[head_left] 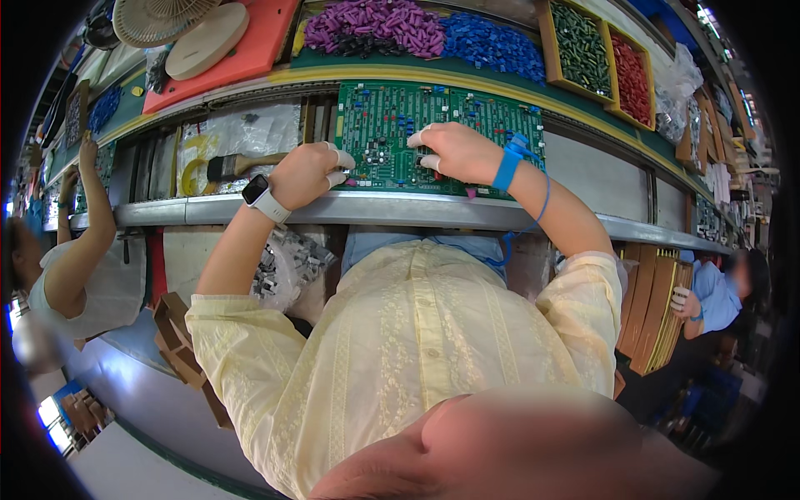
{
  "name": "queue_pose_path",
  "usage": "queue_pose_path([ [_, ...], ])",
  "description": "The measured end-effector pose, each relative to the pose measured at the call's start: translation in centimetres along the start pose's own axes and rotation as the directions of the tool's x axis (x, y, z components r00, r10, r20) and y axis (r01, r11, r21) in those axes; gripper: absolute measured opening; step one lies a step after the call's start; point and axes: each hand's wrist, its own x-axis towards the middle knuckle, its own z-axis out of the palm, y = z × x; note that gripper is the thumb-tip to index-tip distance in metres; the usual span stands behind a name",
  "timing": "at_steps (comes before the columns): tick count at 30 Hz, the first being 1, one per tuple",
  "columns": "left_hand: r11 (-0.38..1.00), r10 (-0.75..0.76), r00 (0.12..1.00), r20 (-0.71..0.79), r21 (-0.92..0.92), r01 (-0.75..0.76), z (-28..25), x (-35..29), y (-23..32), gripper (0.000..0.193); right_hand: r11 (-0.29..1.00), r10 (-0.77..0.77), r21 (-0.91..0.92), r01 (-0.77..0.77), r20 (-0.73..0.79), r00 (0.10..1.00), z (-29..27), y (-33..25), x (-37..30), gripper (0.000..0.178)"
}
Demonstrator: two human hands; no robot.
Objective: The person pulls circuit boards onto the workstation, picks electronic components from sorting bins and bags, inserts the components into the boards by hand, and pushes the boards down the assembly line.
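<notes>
A green circuit board (383, 112) lies on the conveyor rail in front of me, with a second green board (500, 125) joined at its right. My left hand (307, 173), with a white watch on the wrist and white finger cots, rests curled at the board's lower left edge. My right hand (454, 152), wearing a blue wrist strap with a coiled cord, presses its cot-covered fingertips onto the middle of the board. Whether either hand pinches a small part is hidden.
Bins of purple parts (375, 25), blue parts (492, 46), green parts (582, 46) and red parts (632, 77) line the shelf behind. A paintbrush (237, 165) lies left of the board. One person works at the left (79, 258), another at the right (717, 292).
</notes>
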Motion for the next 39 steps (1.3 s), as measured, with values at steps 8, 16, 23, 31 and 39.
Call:
queue_pose_path([
  [8, 0.999, 0.026, 0.999, -0.032, -0.026, -0.027, 0.0, 0.6, 0.0, 0.019, 1.0, 0.004, -0.026, -0.003, 0.032, 0.999, -0.5, 0.0, -0.2, 0.034],
  [16, 0.997, -0.05, 0.999, -0.004, -0.061, 0.049, -0.2, 0.6, 0.2, 0.02, 0.998, -0.021, -0.054, 0.021, -0.009, 1.0, 0.4, -0.1, 0.0, 0.028],
  [23, 0.99, -0.096, 0.995, -0.014, -0.107, 0.094, 0.5, 0.5, 0.8, 0.019, 0.981, 0.166, 0.142, -0.133, -0.256, 0.952, -8.1, 5.6, -2.7, 0.038],
  [31, 0.994, -0.038, 0.998, -0.052, -0.106, 0.032, 1.6, 1.7, 1.9, 0.019, 0.595, 0.531, -0.244, -0.765, -0.596, 0.603, -14.5, 27.4, -11.1, 0.024],
  [39, 0.993, -0.072, 0.997, 0.006, -0.092, 0.073, 1.3, 2.1, 2.5, 0.025, 0.605, 0.566, -0.235, -0.761, -0.545, 0.618, -15.3, 29.2, -9.7, 0.028],
])
